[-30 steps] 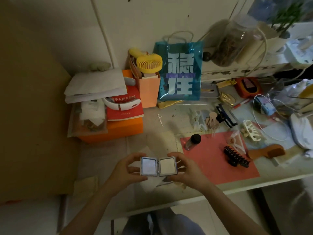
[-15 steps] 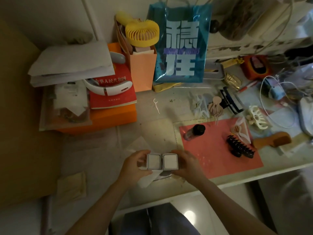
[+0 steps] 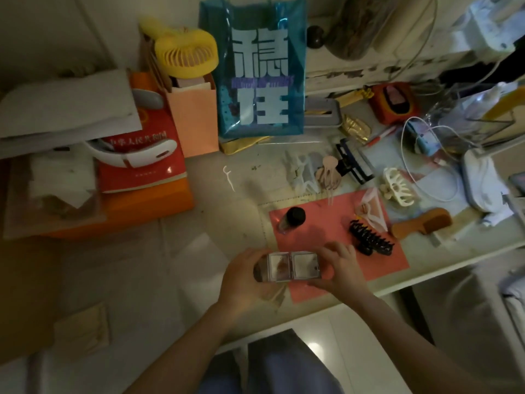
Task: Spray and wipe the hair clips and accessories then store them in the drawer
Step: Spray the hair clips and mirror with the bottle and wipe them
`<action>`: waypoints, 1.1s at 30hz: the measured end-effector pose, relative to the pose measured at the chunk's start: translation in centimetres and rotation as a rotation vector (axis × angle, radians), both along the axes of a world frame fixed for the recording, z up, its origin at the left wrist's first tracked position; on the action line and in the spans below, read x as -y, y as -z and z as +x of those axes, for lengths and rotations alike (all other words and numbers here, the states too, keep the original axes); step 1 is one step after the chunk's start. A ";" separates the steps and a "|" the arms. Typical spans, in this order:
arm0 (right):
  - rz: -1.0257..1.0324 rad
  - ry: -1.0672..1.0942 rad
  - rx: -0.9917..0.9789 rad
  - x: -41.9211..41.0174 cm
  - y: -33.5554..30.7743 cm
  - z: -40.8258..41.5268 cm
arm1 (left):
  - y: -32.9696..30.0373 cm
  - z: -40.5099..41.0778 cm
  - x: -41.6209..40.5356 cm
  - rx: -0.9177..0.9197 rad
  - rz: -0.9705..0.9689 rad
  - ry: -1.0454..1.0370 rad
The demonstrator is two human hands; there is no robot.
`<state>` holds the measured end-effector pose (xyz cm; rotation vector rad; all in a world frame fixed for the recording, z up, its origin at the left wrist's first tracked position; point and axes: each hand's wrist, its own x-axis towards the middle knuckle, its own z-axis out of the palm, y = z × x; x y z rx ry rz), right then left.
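The counter (image 3: 216, 231) is pale and crowded, dimly lit, with its front edge running along the lower right. At its back stands a blue bag (image 3: 255, 66) printed with large white characters, and just beside it on the left a peach paper bag (image 3: 193, 120) with a yellow fan (image 3: 186, 54) sticking out of the top. Further left an orange box (image 3: 142, 206) carries a red book (image 3: 142, 163), a white curved gadget and loose papers. A pink mat (image 3: 329, 231) lies flat near the front edge of the counter.

Both hands hold an open mirror case (image 3: 288, 266) above the near left corner of the mat, its two square halves spread side by side. The left hand (image 3: 241, 277) grips the left half, fingers curled around its outer edge. The right hand (image 3: 341, 268) grips the right half, thumb underneath and fingertips over the top edge.

On the mat, a black claw clip (image 3: 370, 237) lies just beyond the right hand, and a small bottle (image 3: 291, 220) with a dark cap lies near the mat's far left corner. A clear triangular pouch (image 3: 370, 209) overlaps the mat's far edge. Past the mat rest a cream claw clip (image 3: 396, 187), a beige clip (image 3: 329, 174), a dark blue clip (image 3: 353, 160) and a pale translucent clip (image 3: 301, 172). A wooden comb (image 3: 423, 223) lies to the right of the mat. A white floss pick (image 3: 228, 177) lies alone on the bare counter.
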<state>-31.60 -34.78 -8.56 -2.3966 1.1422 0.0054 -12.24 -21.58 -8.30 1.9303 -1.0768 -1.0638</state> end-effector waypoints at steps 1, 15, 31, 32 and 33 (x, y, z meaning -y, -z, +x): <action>-0.037 -0.006 -0.010 0.6 0.0 -0.6 | 0.0 -0.7 0.5 0.011 0.001 -0.008; -0.227 -0.371 -0.024 9.3 1.7 -4.7 | 0.5 -6.9 5.8 0.254 0.168 -0.093; -0.351 -0.495 -0.170 9.5 1.7 -4.4 | 1.5 -9.1 5.5 0.391 0.282 -0.199; -0.344 -0.496 -0.174 9.5 1.7 -4.4 | 1.5 -9.1 5.4 0.398 0.292 -0.188; -0.334 -0.493 -0.173 9.5 1.6 -4.5 | 1.5 -9.1 5.3 0.405 0.303 -0.178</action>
